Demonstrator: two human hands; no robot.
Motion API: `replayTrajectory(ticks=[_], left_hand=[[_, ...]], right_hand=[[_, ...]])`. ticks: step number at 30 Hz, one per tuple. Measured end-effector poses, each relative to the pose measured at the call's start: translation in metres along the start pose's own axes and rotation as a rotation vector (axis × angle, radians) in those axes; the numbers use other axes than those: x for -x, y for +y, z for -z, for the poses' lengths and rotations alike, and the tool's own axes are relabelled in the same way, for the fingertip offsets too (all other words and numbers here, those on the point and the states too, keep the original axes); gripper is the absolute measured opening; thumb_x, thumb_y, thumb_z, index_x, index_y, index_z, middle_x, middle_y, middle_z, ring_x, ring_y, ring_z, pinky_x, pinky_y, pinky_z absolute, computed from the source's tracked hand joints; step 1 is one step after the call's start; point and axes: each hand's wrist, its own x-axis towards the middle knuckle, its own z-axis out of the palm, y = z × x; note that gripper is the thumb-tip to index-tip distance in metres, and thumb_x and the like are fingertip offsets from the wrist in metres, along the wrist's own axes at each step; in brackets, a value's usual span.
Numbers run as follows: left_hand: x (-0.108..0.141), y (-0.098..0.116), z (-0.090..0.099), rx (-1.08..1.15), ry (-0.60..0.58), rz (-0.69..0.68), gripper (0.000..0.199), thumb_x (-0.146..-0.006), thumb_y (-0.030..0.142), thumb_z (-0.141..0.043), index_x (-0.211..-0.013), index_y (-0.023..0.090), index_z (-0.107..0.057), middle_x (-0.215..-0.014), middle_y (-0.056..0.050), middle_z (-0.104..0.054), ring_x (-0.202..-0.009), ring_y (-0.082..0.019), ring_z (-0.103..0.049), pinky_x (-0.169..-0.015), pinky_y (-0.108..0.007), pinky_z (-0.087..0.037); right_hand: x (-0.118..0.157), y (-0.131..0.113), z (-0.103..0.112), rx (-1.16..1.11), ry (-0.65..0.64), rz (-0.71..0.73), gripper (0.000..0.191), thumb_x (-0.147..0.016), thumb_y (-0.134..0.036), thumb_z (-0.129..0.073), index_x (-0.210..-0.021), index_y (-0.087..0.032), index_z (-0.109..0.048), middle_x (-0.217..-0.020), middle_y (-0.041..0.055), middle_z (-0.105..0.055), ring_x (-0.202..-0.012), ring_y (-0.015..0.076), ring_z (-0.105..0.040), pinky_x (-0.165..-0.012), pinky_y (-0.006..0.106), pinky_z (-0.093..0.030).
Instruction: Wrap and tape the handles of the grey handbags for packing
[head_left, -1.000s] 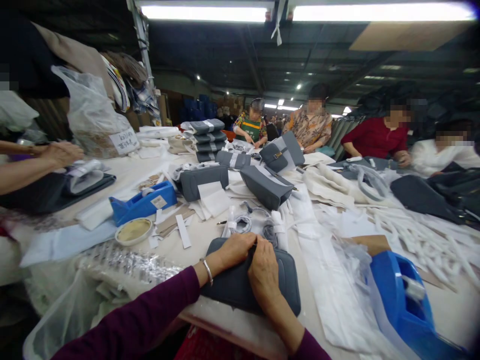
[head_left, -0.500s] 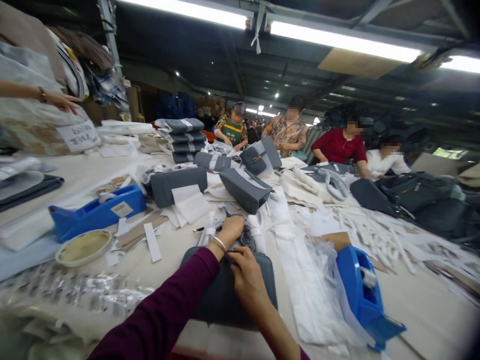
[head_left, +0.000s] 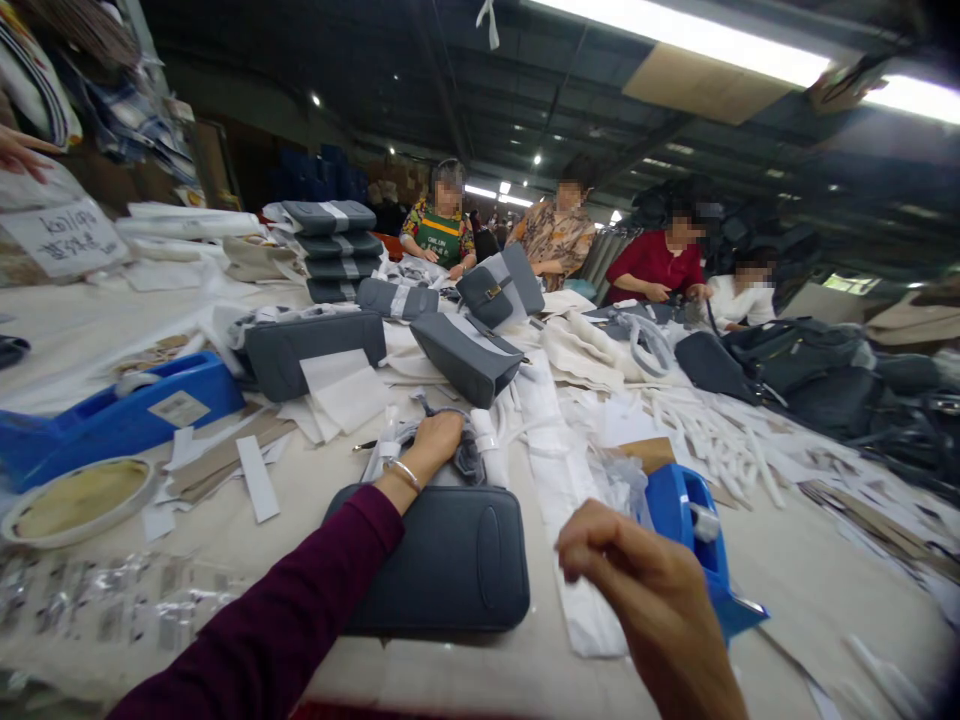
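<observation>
my left hand (head_left: 439, 440) grips the strap (head_left: 471, 458) at the bag's (head_left: 442, 560) far edge; my right hand (head_left: 637, 575) hovers loosely curled, empty, just right of it, before the tape dispenser (head_left: 694, 530).

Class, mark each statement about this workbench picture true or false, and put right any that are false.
1. The left hand rests at the far edge of the grey bag. True.
2. The right hand lies flat on the grey bag. False: it is raised off the bag, near the blue tape dispenser.
3. A bracelet is on the left wrist. True.
4. The grey bag stands upright. False: it lies flat on the table.
5. The sleeve is white. False: it is dark purple.
</observation>
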Motion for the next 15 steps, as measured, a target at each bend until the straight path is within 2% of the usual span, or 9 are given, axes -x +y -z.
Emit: replayTrajectory(ticks=[3,5,8,11,15], left_hand=[[-0.002,-0.001,-0.001,0.007,0.0,0.006,0.031,-0.091,0.01,-0.035,-0.102,0.01,-0.064,-0.107,-0.016,-0.068,-0.104,-0.025,-0.063,-0.089,-0.035,-0.05],[-0.002,-0.001,-0.001,0.015,0.001,0.011,0.031,-0.091,0.01,-0.036,-0.103,0.01,-0.064,-0.108,-0.016,-0.067,-0.104,-0.025,-0.063,-0.089,-0.035,-0.049],[-0.002,0.0,0.0,0.026,0.001,0.011,0.031,-0.09,0.01,-0.036,-0.102,0.011,-0.064,-0.108,-0.016,-0.067,-0.104,-0.025,-0.063,-0.089,-0.035,-0.049],[0.0,0.0,0.001,0.033,0.011,0.012,0.032,-0.091,0.009,-0.035,-0.101,0.011,-0.065,-0.106,-0.016,-0.068,-0.105,-0.026,-0.063,-0.089,-0.035,-0.049],[0.003,-0.001,0.002,0.046,0.035,0.013,0.032,-0.091,0.009,-0.035,-0.102,0.01,-0.065,-0.107,-0.015,-0.068,-0.104,-0.025,-0.063,-0.088,-0.033,-0.05]], right_hand=[[-0.036,0.059,0.011,0.241,0.289,-0.152,0.028,-0.082,-0.044,-0.05,-0.067,-0.023,-0.061,-0.07,0.0076,-0.064,-0.069,0.0236,-0.058,-0.067,0.037,-0.045],[-0.052,0.095,0.018,0.43,0.346,-0.198,0.02,-0.08,-0.035,-0.051,-0.072,-0.022,-0.063,-0.077,0.0086,-0.063,-0.073,0.0241,-0.058,-0.069,0.037,-0.043],[-0.069,0.124,0.016,0.518,0.307,-0.188,0.016,-0.08,-0.027,-0.051,-0.085,-0.019,-0.064,-0.087,0.0096,-0.063,-0.08,0.024,-0.06,-0.074,0.036,-0.043],[-0.083,0.129,-0.002,0.526,0.215,-0.159,0.017,-0.077,-0.027,-0.059,-0.091,-0.018,-0.064,-0.092,0.009,-0.061,-0.084,0.0227,-0.06,-0.074,0.033,-0.043],[-0.094,0.132,-0.023,0.559,0.116,-0.165,0.045,-0.053,-0.019,-0.077,-0.095,-0.016,-0.063,-0.096,0.0082,-0.059,-0.082,0.0228,-0.059,-0.065,0.028,-0.041]])
